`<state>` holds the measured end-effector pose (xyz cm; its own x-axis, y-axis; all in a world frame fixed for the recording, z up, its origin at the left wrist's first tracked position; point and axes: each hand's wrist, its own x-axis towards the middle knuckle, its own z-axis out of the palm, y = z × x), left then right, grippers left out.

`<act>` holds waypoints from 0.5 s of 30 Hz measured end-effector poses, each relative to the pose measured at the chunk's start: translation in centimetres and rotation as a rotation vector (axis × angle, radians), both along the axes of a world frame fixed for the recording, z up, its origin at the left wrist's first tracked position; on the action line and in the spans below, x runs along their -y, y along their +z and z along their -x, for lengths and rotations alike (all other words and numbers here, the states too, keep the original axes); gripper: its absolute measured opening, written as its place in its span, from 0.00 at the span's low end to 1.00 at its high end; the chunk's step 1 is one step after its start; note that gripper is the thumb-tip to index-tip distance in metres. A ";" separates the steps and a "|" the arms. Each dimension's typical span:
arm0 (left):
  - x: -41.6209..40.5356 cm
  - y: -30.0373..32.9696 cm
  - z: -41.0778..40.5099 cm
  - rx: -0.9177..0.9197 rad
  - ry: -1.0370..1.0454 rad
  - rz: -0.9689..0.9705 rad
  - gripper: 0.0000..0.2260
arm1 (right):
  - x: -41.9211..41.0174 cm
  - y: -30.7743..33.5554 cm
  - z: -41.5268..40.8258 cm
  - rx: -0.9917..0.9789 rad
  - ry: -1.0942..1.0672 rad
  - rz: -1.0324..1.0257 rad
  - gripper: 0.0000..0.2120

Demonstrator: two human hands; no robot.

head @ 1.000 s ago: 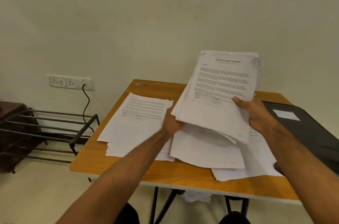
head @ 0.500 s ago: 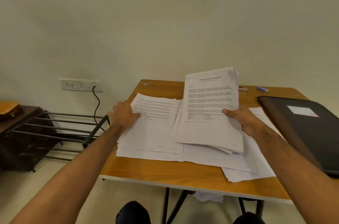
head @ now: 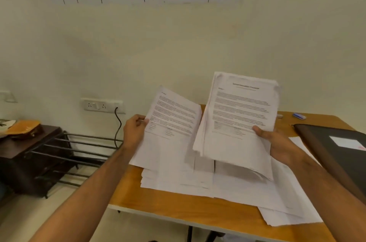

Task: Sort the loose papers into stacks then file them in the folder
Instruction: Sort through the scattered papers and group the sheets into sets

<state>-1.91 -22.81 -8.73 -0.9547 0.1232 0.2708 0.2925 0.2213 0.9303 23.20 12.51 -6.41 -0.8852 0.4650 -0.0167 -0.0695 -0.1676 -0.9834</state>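
Left hand [head: 134, 132] pinching one sheet [head: 170, 123], right hand [head: 277, 142] around a sheaf [head: 241, 115].

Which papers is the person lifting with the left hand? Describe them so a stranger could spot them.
Start at the wooden table against the cream wall. At its left end, the left hand pinches a thin printed sheaf by its left edge, tilted up off the loose papers. It is thinner than the right hand's thick bundle.

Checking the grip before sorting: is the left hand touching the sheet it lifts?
Touching. The head view shows the left hand pinching the lifted sheet at its left edge.
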 end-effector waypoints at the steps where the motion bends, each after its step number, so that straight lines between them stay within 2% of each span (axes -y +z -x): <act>1: 0.0 0.8 0.0 0.010 -0.001 -0.078 0.02 | 0.4 0.9 0.1 -0.049 0.016 0.051 0.19; 7: -1.2 3.2 -1.5 0.029 -0.076 -0.332 0.03 | 3.2 4.2 1.3 -0.148 0.028 0.130 0.19; 15: -4.3 4.4 -4.3 0.035 -0.209 -0.421 0.05 | 4.8 5.7 1.6 -0.181 0.001 0.105 0.18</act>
